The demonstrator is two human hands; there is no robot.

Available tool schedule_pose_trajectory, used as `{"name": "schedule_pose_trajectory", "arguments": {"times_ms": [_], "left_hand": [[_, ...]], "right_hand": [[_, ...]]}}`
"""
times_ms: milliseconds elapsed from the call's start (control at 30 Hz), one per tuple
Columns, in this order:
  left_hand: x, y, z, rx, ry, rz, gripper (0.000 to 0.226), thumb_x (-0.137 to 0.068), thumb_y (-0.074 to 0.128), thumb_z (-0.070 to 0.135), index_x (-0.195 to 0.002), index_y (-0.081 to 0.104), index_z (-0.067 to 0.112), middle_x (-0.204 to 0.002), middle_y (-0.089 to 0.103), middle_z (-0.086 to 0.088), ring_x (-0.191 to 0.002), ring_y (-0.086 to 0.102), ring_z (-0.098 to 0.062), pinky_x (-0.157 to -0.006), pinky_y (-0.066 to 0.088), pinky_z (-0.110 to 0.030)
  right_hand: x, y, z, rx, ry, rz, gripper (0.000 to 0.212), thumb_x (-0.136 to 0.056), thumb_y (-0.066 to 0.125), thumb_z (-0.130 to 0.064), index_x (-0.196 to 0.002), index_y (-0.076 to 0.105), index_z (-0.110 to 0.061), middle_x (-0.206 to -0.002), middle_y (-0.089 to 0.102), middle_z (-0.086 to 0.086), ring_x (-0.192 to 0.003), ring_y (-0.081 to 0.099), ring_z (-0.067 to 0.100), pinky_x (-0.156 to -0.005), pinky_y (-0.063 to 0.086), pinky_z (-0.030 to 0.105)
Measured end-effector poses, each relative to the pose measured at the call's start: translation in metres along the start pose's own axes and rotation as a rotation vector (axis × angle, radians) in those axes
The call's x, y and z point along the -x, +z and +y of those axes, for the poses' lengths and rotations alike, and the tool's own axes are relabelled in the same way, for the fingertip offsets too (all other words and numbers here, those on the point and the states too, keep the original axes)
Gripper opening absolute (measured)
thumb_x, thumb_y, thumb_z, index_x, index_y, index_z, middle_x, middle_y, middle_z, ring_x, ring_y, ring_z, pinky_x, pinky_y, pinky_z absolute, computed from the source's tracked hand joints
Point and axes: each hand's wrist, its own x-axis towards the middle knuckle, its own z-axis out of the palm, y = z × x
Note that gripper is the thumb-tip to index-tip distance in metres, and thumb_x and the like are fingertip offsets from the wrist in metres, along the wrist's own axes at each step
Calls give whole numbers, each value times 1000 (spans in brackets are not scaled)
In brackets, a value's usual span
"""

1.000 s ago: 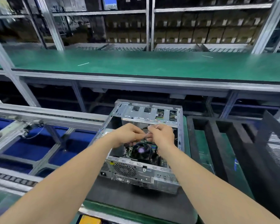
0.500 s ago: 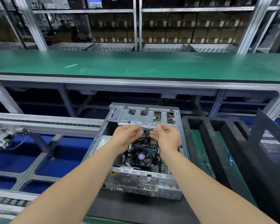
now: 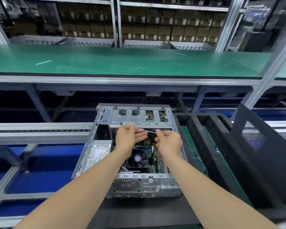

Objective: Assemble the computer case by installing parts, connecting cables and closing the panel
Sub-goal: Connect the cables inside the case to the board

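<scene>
Over the open case, both forearms reach forward and the 2 hands meet just below the drive cage. With fingers curled, the left hand pinches 1 end of a thin white strip; the right hand, knuckles up, pinches the other end. The strip stretches between them, above the fan. The case lies on a dark mat, and a black side panel leans near its right.

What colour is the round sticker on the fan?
The sticker is purple; head view shows it best.
</scene>
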Motion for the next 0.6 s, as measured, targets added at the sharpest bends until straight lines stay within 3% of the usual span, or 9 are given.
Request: {"name": "schedule_pose_trajectory", "arguments": {"times_ms": [100, 200, 333, 433, 533, 600], "left_hand": [[-4, -2, -5, -178, 71, 142, 10, -108, 43, 15, -105, 47, 7, -89, 74, -16, -75, 77, -22, -63, 61, -24], [-8, -5, -12, -304, 131, 207, 8, -105, 48, 9, -97, 45, 9, -91, 70, -18, -73, 77, -19, -65, 62, -26], [-8, 2, -17, -415, 140, 191, 15, -101, 54, 4, -91, 45, 10, -90, 69, -17, -70, 76, -17, -65, 63, -30], [-5, 15, -21, -326, 73, 137, 15, -100, 53, 1, -91, 45, 10, -91, 69, -20, -67, 76, -19, -61, 62, -30], [0, 30, -27, -189, -9, 70, 17, -101, 48, -2, -92, 42, 10, -91, 69, -26, -69, 76, -27, -61, 63, -34], [0, 36, -31, -150, -60, 52, 16, -101, 46, -3, -94, 42, 11, -91, 69, -27, -71, 76, -29, -61, 62, -35]], "right_hand": [[7, -6, 3, 225, -121, 22, 20, -108, 51, -14, -105, 70, -9, -96, 71, 4, -82, 63, 19, -62, 39, 26], [16, -5, 7, 345, -159, -45, 29, -103, 43, 1, -126, 60, -7, -123, 56, 9, -92, 53, 19, -77, 42, 30], [15, -7, 9, 416, -103, -84, 34, -100, 45, 7, -131, 56, -3, -127, 60, 15, -101, 56, 24, -79, 48, 35], [13, -9, 12, 440, -42, -108, 36, -100, 47, 4, -133, 58, -2, -127, 62, 13, -97, 55, 22, -76, 47, 33], [12, -5, 18, 420, 41, -135, 17, -99, 48, 2, -111, 55, -6, -108, 54, 9, -87, 52, 24, -72, 45, 35], [11, -3, 24, 356, 155, -170, 13, -100, 43, -2, -111, 45, -8, -110, 49, 11, -91, 44, 25, -76, 39, 34]]}}
